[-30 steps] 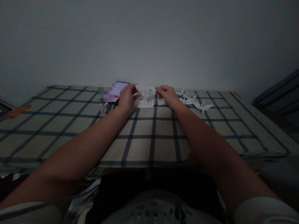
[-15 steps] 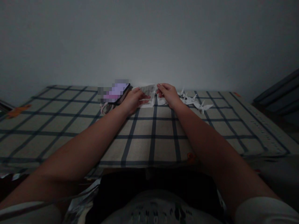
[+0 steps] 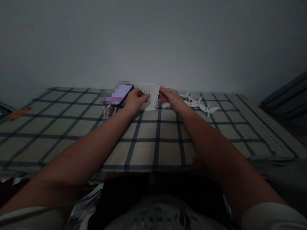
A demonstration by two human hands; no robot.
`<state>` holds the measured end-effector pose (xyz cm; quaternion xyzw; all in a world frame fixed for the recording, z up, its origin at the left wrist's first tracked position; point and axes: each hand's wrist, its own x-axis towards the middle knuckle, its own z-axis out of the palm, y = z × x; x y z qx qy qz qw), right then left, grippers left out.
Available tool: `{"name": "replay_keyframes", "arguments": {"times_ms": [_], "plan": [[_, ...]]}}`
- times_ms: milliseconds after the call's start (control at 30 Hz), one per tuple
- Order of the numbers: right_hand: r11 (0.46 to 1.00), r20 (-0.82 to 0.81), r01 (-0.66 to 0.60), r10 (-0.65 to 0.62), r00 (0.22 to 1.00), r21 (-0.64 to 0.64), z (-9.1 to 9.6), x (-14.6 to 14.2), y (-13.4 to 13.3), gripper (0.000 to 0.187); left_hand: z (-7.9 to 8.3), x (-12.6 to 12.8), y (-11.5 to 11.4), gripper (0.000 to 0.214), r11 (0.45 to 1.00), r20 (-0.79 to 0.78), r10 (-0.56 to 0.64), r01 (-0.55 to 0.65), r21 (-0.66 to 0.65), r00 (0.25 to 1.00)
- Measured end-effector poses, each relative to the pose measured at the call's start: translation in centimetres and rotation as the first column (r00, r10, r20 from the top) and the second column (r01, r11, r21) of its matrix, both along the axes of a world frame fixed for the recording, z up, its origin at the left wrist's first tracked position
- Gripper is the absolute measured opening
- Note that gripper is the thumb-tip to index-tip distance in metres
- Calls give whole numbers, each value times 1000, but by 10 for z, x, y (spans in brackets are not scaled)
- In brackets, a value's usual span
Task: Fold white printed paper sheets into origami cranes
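Note:
A white sheet of paper [image 3: 151,97] with faint print lies on the checked cloth [image 3: 155,140] near the wall, its right side raised into a fold. My left hand [image 3: 135,100] rests on the paper's left part, fingers stretched flat along it. My right hand [image 3: 170,97] pinches the raised right edge of the paper. A lit phone [image 3: 118,95] lies just left of my left hand, with a pale cord [image 3: 107,111] under it.
Several small white paper cranes [image 3: 200,103] sit on the cloth to the right of my right hand. A plain wall rises behind the surface. A dark panel [image 3: 285,99] stands at the far right.
The flat sheet has been folded: my right hand lifted its right side up and toward the left. My left hand went from pinching the left edge to lying flat on the paper.

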<state>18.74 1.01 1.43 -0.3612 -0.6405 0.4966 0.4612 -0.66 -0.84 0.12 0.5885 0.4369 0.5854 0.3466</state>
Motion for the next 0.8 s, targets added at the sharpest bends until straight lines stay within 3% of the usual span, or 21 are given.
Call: {"name": "replay_keyframes", "arguments": {"times_ms": [167,367,567,700,800], "plan": [[999,42,-19,18,999,26,-4,1,4,29,3,2,-3,22,994,-110,47,-36,104,993],[996,91,-1,-7,996,87,-4,0,4,24,7,8,-6,35,998,191,34,-25,-50,981],[993,56,-15,9,998,118,-4,-2,1,32,6,4,-4,40,990,312,0,43,-131,950],[988,62,-32,23,998,150,-3,-3,-1,36,7,8,-8,23,971,302,-122,176,-159,945],[983,83,-59,45,996,176,-2,-4,-3,36,7,13,-15,30,933,319,-255,319,-167,913]]}}
